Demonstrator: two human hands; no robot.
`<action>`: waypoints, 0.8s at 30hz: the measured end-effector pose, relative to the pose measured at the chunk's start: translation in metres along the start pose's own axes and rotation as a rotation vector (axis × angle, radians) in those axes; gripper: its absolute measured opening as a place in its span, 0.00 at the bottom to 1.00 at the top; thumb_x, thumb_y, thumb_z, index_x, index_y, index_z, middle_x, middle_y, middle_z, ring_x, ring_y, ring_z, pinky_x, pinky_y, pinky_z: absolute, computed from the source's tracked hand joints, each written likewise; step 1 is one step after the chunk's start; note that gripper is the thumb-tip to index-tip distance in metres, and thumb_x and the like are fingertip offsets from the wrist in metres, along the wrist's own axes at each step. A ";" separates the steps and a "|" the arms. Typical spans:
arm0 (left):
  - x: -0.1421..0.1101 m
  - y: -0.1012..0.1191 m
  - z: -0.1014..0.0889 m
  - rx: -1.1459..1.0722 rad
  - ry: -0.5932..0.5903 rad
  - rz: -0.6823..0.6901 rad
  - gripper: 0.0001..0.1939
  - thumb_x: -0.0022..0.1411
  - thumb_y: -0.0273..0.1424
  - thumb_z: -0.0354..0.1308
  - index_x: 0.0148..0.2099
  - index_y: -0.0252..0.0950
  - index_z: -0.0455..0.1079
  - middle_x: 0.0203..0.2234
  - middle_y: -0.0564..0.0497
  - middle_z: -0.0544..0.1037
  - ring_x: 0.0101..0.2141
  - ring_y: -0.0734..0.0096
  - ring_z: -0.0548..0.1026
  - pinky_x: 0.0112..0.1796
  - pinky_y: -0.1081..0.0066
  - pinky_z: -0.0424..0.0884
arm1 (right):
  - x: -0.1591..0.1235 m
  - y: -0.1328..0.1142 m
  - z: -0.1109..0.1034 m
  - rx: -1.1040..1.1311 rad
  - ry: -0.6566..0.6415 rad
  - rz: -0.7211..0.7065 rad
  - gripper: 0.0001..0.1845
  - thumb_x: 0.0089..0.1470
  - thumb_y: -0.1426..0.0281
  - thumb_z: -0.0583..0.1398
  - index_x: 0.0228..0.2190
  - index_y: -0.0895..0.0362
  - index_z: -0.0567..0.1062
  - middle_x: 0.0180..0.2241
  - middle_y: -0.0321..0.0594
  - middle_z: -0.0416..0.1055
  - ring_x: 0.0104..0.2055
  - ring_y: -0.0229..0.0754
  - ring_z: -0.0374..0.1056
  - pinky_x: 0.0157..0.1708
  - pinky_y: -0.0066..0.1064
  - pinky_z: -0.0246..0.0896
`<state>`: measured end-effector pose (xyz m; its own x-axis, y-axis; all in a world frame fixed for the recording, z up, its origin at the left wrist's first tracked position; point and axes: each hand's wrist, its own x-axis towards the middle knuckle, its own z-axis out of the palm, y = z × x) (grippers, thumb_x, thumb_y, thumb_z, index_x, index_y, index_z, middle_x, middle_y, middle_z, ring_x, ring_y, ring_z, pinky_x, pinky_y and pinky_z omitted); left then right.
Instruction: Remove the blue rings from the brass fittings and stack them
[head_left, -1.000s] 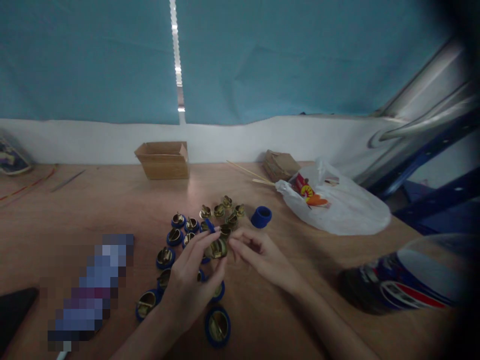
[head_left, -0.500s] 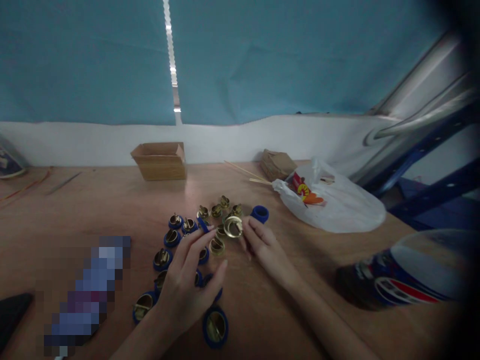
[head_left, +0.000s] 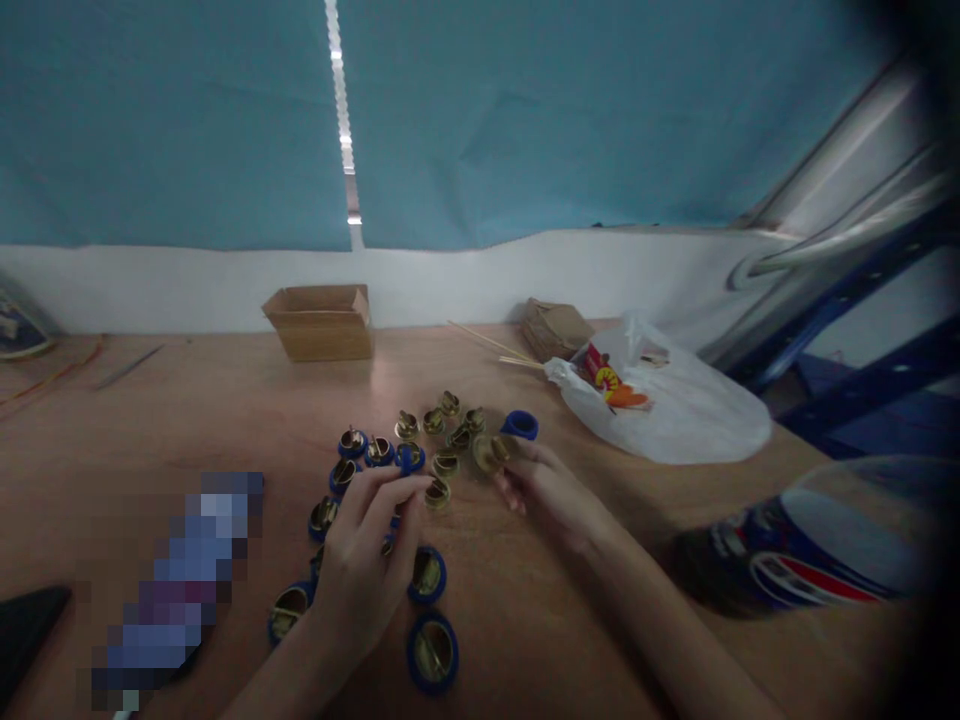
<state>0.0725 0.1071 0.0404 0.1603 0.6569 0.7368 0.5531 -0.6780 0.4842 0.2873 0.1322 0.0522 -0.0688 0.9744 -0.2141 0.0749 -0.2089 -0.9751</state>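
Note:
My right hand pinches a round brass fitting, tilted and smeared by motion, above the table. My left hand is closed with a small blue ring at its fingertips; the thumb partly hides behind the fingers. Around and beneath the left hand lie several brass fittings seated in blue rings, such as one near the front and another just beyond it. Several bare brass fittings, one of them a brass fitting by the left fingertips, sit between the hands and farther back.
Just beyond my right hand stand blue rings. An open cardboard box is at the back, with a brown package and a white plastic bag to the right. A Pepsi bottle lies at right; a blurred-out object at left.
My right hand has shifted slightly right and turned the brass fitting, whose open ring faced me before. My left thumb has closed in toward the fingers, uncovering a blue-ringed fitting below.

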 end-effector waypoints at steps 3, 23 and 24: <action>0.001 0.000 -0.001 -0.016 -0.006 -0.023 0.09 0.64 0.20 0.54 0.44 0.36 0.71 0.38 0.48 0.73 0.40 0.68 0.75 0.43 0.69 0.73 | 0.000 0.005 0.004 -0.135 -0.085 0.105 0.13 0.50 0.61 0.59 0.23 0.56 0.66 0.17 0.29 0.62 0.15 0.30 0.55 0.15 0.22 0.47; -0.006 -0.010 0.005 -0.075 -0.068 -0.023 0.16 0.65 0.17 0.50 0.48 0.38 0.71 0.41 0.50 0.76 0.44 0.71 0.75 0.49 0.73 0.70 | -0.001 0.013 0.014 -0.520 -0.122 0.192 0.14 0.61 0.70 0.53 0.23 0.56 0.64 0.15 0.30 0.65 0.13 0.32 0.60 0.12 0.22 0.55; -0.006 -0.010 0.006 -0.088 -0.066 -0.027 0.16 0.65 0.16 0.50 0.48 0.38 0.71 0.42 0.50 0.76 0.45 0.71 0.75 0.50 0.72 0.69 | -0.001 0.015 0.015 -0.517 -0.111 0.180 0.12 0.60 0.71 0.53 0.24 0.56 0.64 0.15 0.30 0.65 0.13 0.32 0.60 0.12 0.22 0.55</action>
<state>0.0709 0.1118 0.0281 0.2014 0.6936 0.6916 0.4844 -0.6843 0.5452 0.2737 0.1267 0.0375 -0.1117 0.9067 -0.4067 0.5712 -0.2763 -0.7729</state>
